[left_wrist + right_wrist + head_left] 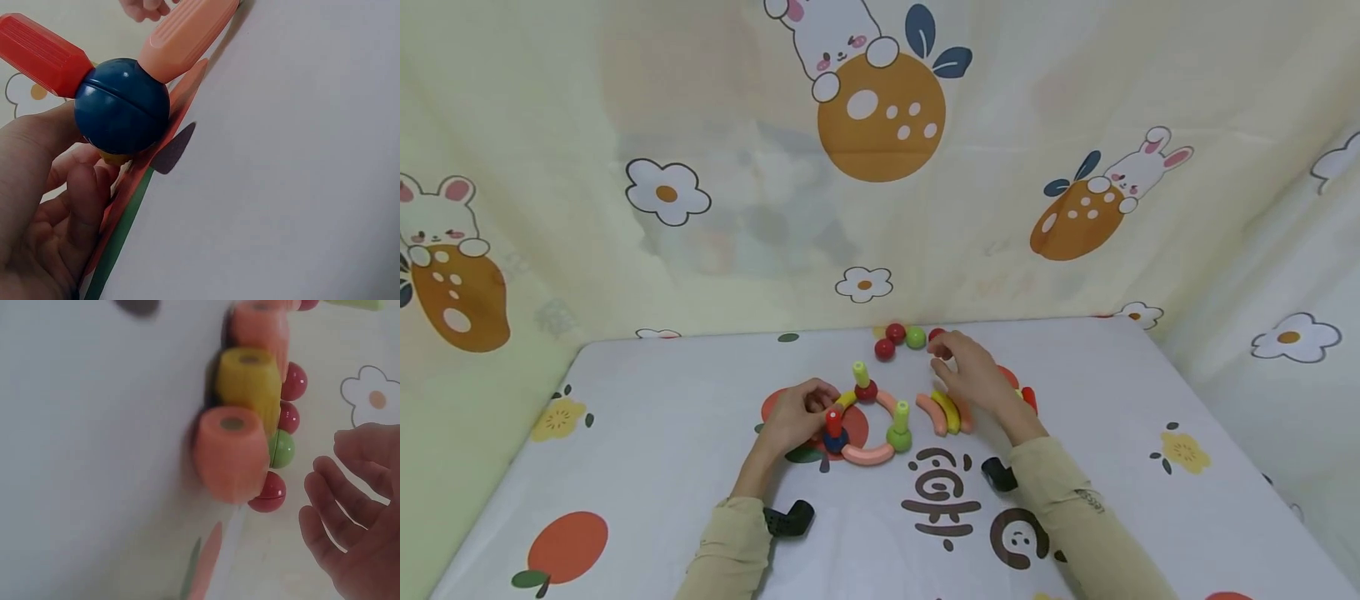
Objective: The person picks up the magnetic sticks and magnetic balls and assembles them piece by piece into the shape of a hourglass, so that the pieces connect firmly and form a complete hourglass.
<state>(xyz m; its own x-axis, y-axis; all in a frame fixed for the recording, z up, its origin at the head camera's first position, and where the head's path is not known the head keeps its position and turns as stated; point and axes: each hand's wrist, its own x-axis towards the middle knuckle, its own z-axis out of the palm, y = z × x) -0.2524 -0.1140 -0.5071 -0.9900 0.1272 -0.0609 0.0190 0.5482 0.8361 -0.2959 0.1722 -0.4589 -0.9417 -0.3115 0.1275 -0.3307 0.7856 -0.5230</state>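
Note:
My left hand (801, 412) is at the left side of a ring of curved rods and balls. Its thumb and fingers pinch the yellow curved rod (847, 399), partly hidden behind the blue ball (122, 106). From that ball rise a red peg (47, 55) and a peach rod (187, 37). The ring also has a red ball (866, 391) and a green ball (898, 438), each with a light-green peg. At the back, my right hand (973, 371) is nearest to a loose red ball (936, 334), fingers loosely bent and holding nothing in the right wrist view.
Two more red balls (884, 349) and a green ball (915, 337) lie at the table's back edge. Loose peach and yellow rods (950, 411) lie below my right hand. Red pieces (1028, 398) are partly hidden behind the right forearm. A printed curtain hangs behind.

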